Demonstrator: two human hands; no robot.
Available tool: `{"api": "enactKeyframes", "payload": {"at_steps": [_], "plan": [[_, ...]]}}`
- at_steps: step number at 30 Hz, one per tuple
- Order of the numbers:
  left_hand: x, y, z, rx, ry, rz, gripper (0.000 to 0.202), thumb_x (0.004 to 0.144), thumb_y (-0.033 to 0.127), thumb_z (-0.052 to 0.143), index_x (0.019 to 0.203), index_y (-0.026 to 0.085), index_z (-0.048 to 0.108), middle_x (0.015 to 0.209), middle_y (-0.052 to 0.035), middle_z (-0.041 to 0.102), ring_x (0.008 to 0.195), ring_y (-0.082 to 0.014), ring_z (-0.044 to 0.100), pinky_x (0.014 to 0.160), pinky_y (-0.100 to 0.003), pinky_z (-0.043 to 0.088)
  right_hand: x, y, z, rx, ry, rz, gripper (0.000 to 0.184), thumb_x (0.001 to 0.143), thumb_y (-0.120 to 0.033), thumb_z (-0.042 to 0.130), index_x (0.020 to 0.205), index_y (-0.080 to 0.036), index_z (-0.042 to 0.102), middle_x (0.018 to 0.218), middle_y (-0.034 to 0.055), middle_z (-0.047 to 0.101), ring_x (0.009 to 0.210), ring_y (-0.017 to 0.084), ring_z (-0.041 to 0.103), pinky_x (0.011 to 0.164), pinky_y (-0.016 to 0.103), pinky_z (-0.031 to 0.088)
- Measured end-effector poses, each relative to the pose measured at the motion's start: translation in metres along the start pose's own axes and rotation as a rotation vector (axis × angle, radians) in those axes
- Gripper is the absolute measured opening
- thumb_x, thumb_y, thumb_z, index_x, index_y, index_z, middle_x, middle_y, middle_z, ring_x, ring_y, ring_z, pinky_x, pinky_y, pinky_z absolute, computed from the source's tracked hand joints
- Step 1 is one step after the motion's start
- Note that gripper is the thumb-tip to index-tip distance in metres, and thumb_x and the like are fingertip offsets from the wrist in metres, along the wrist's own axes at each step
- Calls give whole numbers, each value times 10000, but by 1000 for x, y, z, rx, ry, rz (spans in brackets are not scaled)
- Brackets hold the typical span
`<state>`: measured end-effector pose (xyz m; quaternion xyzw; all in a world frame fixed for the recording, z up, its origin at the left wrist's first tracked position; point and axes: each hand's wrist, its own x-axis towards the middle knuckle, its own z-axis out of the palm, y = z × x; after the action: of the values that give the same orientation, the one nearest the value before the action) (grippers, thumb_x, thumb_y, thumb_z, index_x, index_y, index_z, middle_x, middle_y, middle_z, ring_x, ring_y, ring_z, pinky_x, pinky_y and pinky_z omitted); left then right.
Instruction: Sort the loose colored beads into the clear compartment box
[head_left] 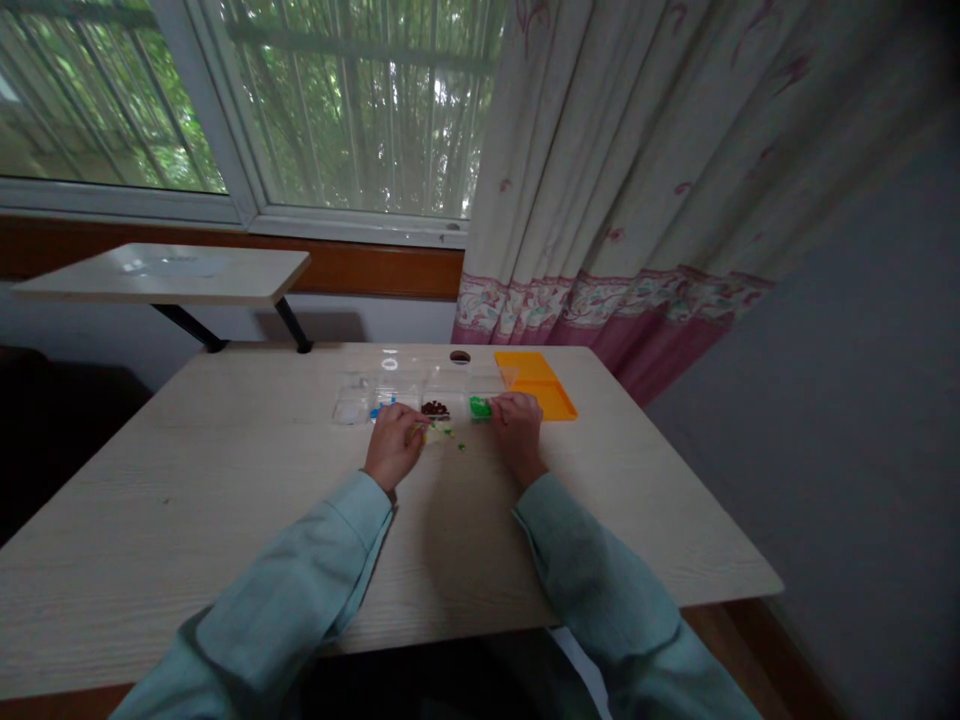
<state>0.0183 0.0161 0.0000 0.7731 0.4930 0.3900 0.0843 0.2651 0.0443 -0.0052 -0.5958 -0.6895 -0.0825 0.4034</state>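
A row of small clear containers (352,402) stands at the far middle of the wooden table (225,500); one holds blue bits (379,408), one dark brown bits (435,408), one green bits (480,407). My left hand (393,443) is closed in a pinch near a pale patch with small green bits (442,434) on the table. What it pinches is too small to name. My right hand (517,425) rests with curled fingers beside the green container, touching its edge.
An orange tray (544,390) lies at the far right of the table. A small side table (165,272) stands under the window. A curtain (637,200) hangs at the right. The table's right edge is near a grey wall.
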Motion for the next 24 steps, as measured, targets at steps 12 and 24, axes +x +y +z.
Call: {"api": "enactKeyframes", "payload": {"at_steps": [12,24], "plan": [[6,2,1,199,-15,85,169,853,263,577,977,231,688,962,-78,548,951,-246,464,841,-412,421,3,-4,2,40,43,-34,164,891,-266,559,848,-210,707,883,51,669,903,215,513,815,361,342],[7,5,2,260,-42,120,183,844,187,549,983,229,660,948,-84,547,951,-255,477,838,-427,415,4,-5,5,44,29,-67,173,901,-286,562,860,-202,707,899,46,666,911,202,515,836,356,339]]}}
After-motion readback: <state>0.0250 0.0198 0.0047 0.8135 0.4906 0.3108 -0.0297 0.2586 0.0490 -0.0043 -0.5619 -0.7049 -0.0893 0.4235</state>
